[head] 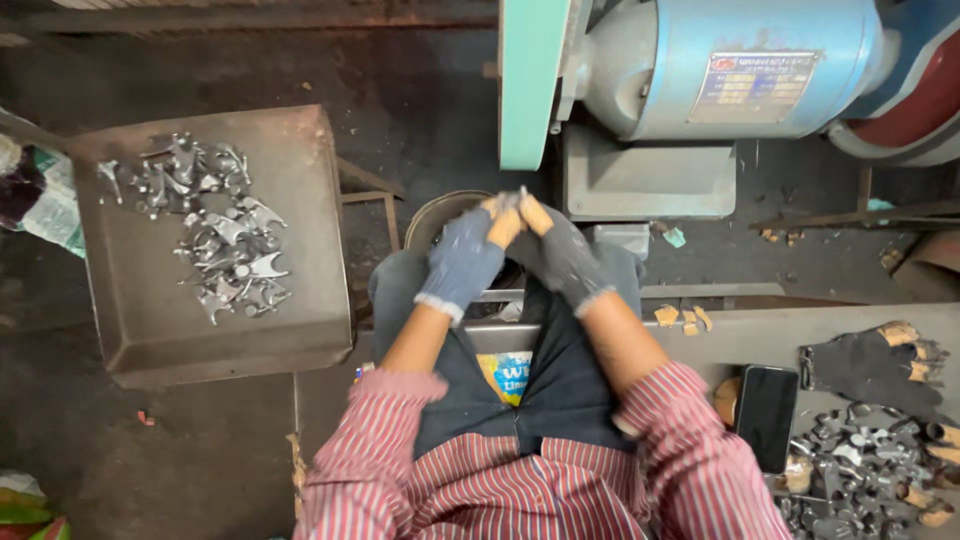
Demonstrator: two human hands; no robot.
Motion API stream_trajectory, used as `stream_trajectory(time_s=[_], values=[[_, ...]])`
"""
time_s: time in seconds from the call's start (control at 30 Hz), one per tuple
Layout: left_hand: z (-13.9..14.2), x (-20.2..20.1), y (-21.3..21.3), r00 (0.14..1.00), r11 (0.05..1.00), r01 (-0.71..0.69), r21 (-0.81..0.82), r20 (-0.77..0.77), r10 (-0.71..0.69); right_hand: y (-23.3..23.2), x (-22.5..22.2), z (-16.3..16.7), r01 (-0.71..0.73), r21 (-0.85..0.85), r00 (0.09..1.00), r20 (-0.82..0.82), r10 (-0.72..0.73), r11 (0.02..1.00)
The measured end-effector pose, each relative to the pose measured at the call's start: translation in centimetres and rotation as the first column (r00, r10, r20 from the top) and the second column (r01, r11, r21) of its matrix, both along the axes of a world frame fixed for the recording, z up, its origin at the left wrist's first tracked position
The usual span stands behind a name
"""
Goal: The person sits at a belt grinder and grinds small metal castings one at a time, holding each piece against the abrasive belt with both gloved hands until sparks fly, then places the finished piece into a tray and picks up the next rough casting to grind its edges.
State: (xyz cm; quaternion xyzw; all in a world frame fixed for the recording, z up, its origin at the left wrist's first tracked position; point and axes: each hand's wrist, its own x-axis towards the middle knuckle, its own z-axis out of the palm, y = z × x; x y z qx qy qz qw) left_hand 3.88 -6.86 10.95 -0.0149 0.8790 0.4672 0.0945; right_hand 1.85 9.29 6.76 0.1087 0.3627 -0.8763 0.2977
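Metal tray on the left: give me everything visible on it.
The metal tray is a square, shallow pan of dull grey-brown sheet metal with raised edges, looking worn and dusty. It sits to the person's left, tilted slightly in frame, its support hidden. A loose pile of small shiny metal parts lies in its upper half; the lower half is bare. Neither gloved hand touches it.

Metal workshop: grinder motor (pixel 735 70), castings (pixel 215 225)

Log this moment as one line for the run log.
left hand: gloved, fingertips meeting right hand | held item: cannot tell | tray of metal parts at left | grinder motor ahead
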Motion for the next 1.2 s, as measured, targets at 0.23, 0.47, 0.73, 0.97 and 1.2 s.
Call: stream_trajectory(time_s=[0.23,0.47,0.73,0.97,1.2], values=[[-7.4,-2.6,3.2,0.95,0.957,-0.244,0.154,-0.16,0.268,-3.2,-4.0,-7.4,0.22,0.074,0.959,0.167,-0.229,0.973],[-8.3,-3.5,2.9,0.967,0.748,-0.155,0.645,-0.056,0.248,0.1,-1.4,-3.9,0.428,0.818,0.887,-0.462,-0.003,0.383],[-11.3,-4.9,3.7,0.956,0.893,-0.128,0.432,-0.187,0.228,-0.3,-2.4,-4.6,0.346,0.56,0.937,-0.251,-0.244,0.753],[-12.8,-4.5,6.4,0.9,0.875,-0.218,0.432,-0.258,0.352,0.0,-2.7,-4.1,0.401,0.645,0.897,-0.422,-0.134,0.65],[-9.8,-4.8,3.7,0.984,0.488,0.148,0.86,-0.078,-0.161,1.6,-0.2,1.3,0.424,0.382,0.905,-0.214,-0.368,0.821]])
